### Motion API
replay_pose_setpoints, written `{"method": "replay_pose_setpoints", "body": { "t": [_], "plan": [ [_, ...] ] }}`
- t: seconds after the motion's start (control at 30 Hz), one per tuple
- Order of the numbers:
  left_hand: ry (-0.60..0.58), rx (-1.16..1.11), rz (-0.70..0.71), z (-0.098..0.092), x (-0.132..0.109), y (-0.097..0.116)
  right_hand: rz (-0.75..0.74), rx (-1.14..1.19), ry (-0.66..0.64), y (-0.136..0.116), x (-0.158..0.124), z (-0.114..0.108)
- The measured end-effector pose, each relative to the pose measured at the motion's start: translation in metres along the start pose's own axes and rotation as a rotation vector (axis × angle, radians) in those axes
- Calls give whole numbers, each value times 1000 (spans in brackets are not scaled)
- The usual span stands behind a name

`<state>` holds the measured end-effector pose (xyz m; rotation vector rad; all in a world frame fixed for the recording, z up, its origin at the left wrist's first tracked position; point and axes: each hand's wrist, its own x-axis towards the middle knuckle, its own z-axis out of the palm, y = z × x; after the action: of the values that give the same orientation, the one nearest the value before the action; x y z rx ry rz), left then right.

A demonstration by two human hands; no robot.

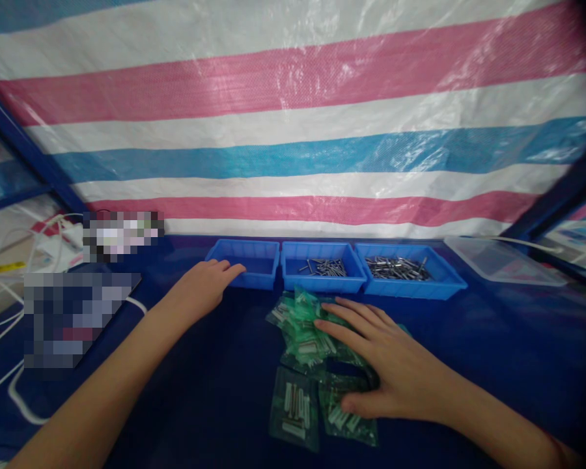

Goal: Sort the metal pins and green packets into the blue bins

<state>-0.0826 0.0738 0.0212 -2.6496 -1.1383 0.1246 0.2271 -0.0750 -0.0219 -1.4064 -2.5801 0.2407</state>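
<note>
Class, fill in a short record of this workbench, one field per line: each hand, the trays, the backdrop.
Left hand: open, fingers at the near rim of the left blue tray
Right hand: flat on a heap of green bags holding small metal parts
Middle blue tray: a few metal pins
Right blue tray: more metal pins
Backdrop: pink, white and blue striped tarp

Blue trays [322, 284]: three, in row. Metal pins [322, 266]: heaps in two trays, too many to count. Clear tray [502, 260]: one. Green bags [297, 407]: two lying singly, plus overlapping pile, number unclear. Left hand [200, 290], right hand [395, 371]: two.
</note>
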Motion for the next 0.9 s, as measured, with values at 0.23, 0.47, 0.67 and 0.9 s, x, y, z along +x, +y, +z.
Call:
{"method": "replay_pose_setpoints", "body": {
  "t": [0.23,0.47,0.67,0.9],
  "plan": [
    [323,-305,85,-21,-24,45,-13,-9,61,-3,1,3],
    [133,-563,317,-4,-33,121,-22,-22,217,-14,5,5],
    [263,-625,133,7,-25,133,-6,-13,411,-15,2,14],
    [356,-673,-17,2,-30,142,176,-95,503,-6,7,-4]
  ]
}}
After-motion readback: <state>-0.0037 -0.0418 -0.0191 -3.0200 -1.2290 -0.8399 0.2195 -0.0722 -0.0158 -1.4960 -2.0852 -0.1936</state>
